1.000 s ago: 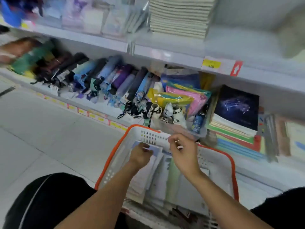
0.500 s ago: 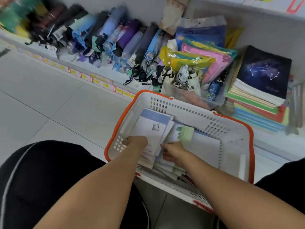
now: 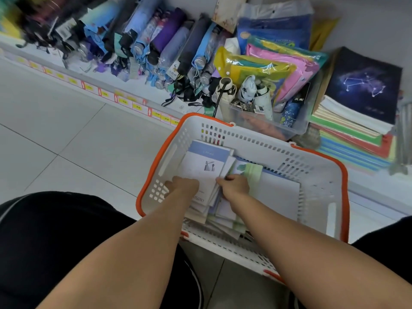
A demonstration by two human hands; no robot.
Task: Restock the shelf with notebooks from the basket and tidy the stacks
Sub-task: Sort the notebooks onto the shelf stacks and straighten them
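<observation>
Fingers of the left hand (image 3: 185, 186) and right hand (image 3: 234, 186) clamp the notebook bundle's (image 3: 205, 168) opposite edges inside the white basket (image 3: 321, 190); best to square those edges and lift the bundle level to clear its rim.
</observation>
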